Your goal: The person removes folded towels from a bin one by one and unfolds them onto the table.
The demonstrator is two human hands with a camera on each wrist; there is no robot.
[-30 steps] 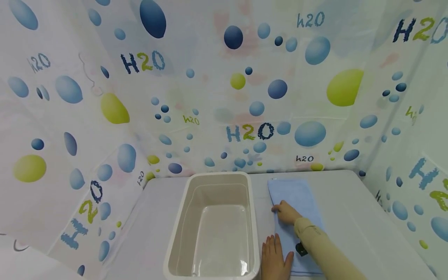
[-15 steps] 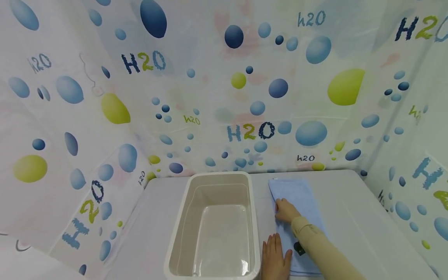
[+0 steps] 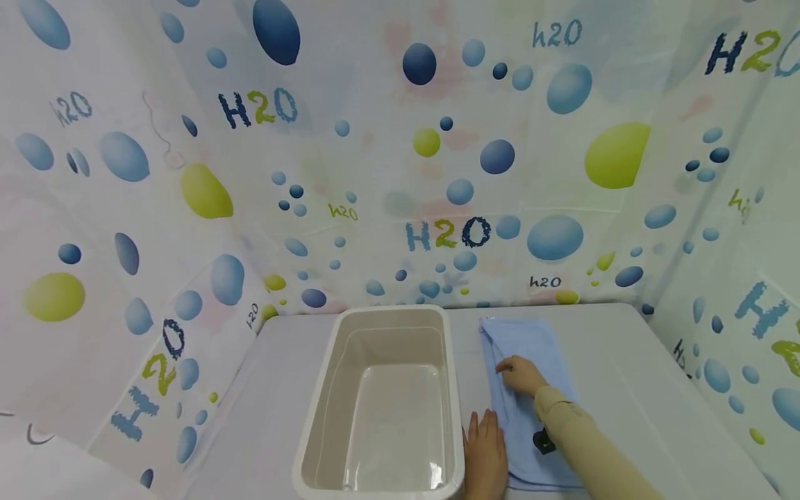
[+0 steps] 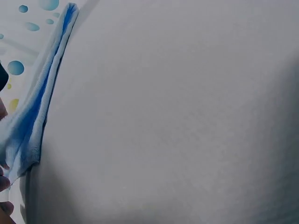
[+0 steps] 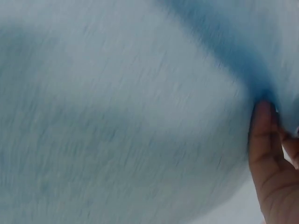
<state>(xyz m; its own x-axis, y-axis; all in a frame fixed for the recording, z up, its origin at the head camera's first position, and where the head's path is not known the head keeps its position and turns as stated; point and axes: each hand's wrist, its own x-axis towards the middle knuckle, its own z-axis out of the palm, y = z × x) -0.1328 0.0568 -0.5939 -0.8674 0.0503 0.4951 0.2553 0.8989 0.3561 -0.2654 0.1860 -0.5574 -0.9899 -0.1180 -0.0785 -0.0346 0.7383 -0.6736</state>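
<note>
A light blue towel (image 3: 531, 340) lies lengthwise on the white table, folded, with a crease running along its left side. My right hand (image 3: 523, 375) is over its middle and pinches the cloth near that left side. In the right wrist view, the right fingers (image 5: 266, 140) meet the fold, and the thumb is partly hidden. My left hand (image 3: 486, 451) rests with extended fingers along the towel's near left edge, its thumb hidden in the head view. The left wrist view shows the layered towel edge (image 4: 42, 98) and a few left fingertips (image 4: 3, 183) beside its near corner.
A large beige plastic basin (image 3: 455, 417) stands just left of the left hand and the towel. A small black device (image 3: 544, 441) sits by the right sleeve (image 3: 581, 430). Patterned curtains (image 3: 387, 173) enclose the white table (image 3: 631, 389) at the back and sides.
The right hand has shifted right from the towel's left edge, and a folded crease now shows there. The left hand has turned slightly, so its thumb has gone out of sight.
</note>
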